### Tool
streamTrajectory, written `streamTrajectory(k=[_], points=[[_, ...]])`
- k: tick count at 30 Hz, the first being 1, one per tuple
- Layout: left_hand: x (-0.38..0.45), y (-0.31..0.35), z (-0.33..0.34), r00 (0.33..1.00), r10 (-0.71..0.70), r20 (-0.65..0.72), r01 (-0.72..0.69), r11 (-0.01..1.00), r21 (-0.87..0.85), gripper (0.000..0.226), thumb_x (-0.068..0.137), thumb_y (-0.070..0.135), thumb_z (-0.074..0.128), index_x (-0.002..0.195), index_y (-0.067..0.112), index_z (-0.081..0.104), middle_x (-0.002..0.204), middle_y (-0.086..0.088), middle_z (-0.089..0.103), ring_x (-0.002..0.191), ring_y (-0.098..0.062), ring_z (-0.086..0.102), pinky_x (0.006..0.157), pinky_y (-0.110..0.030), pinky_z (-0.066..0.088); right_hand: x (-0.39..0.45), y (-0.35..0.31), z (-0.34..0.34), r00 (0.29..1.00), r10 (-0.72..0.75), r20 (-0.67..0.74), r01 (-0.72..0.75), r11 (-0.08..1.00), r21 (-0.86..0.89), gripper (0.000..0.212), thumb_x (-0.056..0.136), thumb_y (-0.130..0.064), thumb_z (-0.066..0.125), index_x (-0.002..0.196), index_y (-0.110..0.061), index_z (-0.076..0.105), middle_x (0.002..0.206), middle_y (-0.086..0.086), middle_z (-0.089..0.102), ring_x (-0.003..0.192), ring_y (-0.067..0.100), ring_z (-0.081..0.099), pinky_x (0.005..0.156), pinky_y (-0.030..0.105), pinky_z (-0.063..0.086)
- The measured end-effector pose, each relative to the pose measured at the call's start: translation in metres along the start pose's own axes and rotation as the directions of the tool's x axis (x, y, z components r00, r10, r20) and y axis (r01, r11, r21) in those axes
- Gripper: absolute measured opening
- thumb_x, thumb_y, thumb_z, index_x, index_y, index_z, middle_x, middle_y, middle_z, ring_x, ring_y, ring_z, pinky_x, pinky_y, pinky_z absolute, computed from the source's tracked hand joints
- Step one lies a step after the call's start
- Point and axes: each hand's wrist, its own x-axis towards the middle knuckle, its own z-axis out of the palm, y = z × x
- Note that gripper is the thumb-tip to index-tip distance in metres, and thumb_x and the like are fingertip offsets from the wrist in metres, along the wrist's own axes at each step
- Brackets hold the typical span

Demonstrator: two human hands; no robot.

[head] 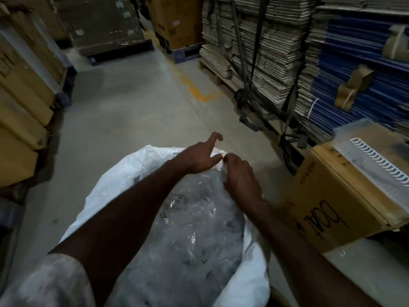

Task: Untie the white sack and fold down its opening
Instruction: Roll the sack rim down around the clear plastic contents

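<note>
A: Where was the white sack (115, 185) relative to the hands?

B: Right beneath both forearms, on the concrete floor (124, 111). Its mouth spread wide under the arms, and a clear plastic liner (194, 235) filled the opening. The far rim of the sack sat directly under the two hands, which met there almost knuckle to knuckle.

A: What was the left hand (197, 158) doing?

B: It reached across the sack with the palm down and the fingers loosely spread — the index finger lifted and hooked above the rim, the thumb pointing toward the other hand. It looked mostly open. It rested on or just above the white fabric at the far edge; I could not tell whether any finger actually pinched it.

A: And the right hand (241, 180)?

B: Curled, the fingers bent down and closed around a bunched bit of plastic or sack material at the rim, just beside the left thumb. The fingertips were hidden under the knuckles, so exactly what it pinched was unclear.

A: Anything close by?

B: A cardboard box (332, 207) stood just to the right of the right forearm, near the sack's side. Beyond the hands, further right, stacks of flattened cardboard (265, 52) sat on a pallet.
</note>
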Motion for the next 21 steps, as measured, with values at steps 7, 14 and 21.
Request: streamTrajectory(k=[7, 14, 21], points=[[-0.055, -0.025, 0.023, 0.84, 0.478, -0.257, -0.205, 0.718, 0.665, 0.045, 0.093, 0.013, 0.063, 0.137, 0.022, 0.064, 0.144, -0.015, 0.06, 0.117, -0.035, 0.058, 0.094, -0.048, 0.044, 0.023, 0.023, -0.009, 0.943, 0.281, 0.181, -0.319, 0.918, 0.238, 0.027, 0.089, -0.003, 0.05, 0.101, -0.025, 0.06, 0.118, 0.012, 0.068, 0.107, 0.034, 0.066, 0.088, 0.039, 0.055], [-0.046, -0.054, 0.015, 0.91, 0.128, -0.395, 0.08, 0.879, 0.469, 0.05, 0.088, 0.012, 0.047, 0.134, 0.019, 0.065, 0.089, -0.009, 0.072, 0.085, -0.037, 0.07, 0.082, -0.044, 0.054, 0.036, -0.002, -0.015, 0.961, 0.225, 0.162, -0.245, 0.962, 0.119, 0.028, 0.088, -0.007, 0.057, 0.107, -0.024, 0.07, 0.123, 0.008, 0.068, 0.114, 0.032, 0.065, 0.099, 0.043, 0.052], [-0.011, -0.055, -0.003, 0.916, -0.261, -0.305, 0.227, 0.964, -0.141, 0.052, 0.086, -0.005, 0.053, 0.118, 0.034, 0.045, 0.079, 0.006, 0.068, 0.081, -0.024, 0.07, 0.072, -0.038, 0.056, 0.033, -0.052, 0.011, 0.984, -0.139, 0.115, 0.161, 0.964, -0.211, 0.07, 0.08, -0.007, 0.069, 0.148, -0.014, 0.054, 0.159, 0.015, 0.046, 0.142, 0.04, 0.044, 0.124, 0.059, 0.026]])
